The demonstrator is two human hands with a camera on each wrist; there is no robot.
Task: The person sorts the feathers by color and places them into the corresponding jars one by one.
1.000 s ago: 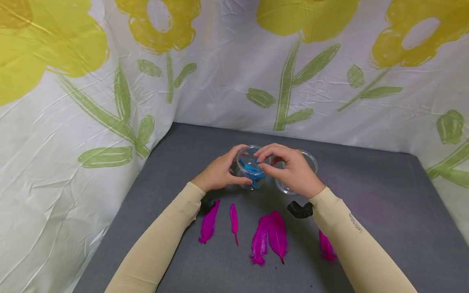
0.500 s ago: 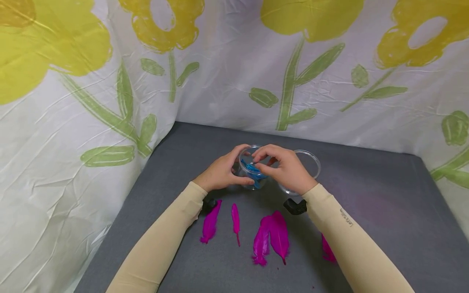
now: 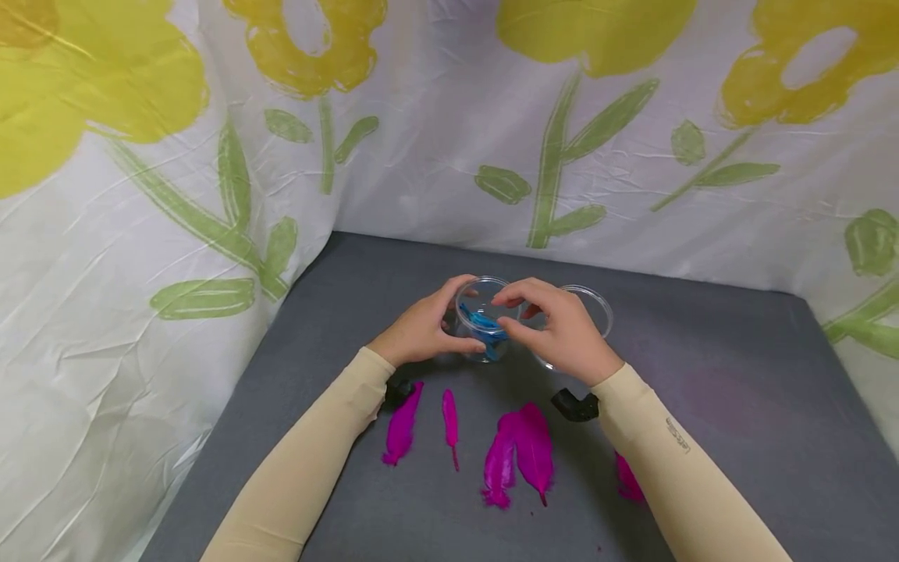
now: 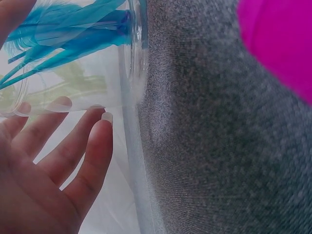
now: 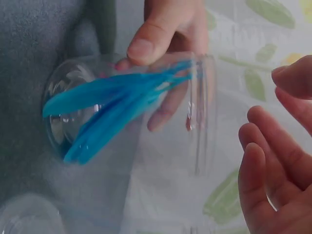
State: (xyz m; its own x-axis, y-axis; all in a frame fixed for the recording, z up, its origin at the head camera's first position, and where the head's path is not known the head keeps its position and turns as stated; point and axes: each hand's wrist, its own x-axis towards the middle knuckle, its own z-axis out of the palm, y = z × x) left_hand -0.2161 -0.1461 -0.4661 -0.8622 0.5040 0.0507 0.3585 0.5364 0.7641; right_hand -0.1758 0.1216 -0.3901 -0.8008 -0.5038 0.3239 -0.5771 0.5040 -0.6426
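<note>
Now my left hand (image 3: 421, 328) grips a clear jar (image 3: 472, 329) mid-frame in the head view, blue feathers (image 5: 122, 90) leaning inside. My right hand (image 3: 555, 324) hovers by its rim, thumb and fingers apart, holding nothing! Magenta feathers (image 3: 534, 445) lie across the lower middle of the surface (image 3: 794, 390).

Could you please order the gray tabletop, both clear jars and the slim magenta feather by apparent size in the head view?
1. Gray tabletop
2. Held jar and other jar: their rims look alike, but the other is partly hidden, so unranked
3. Slim magenta feather
</note>
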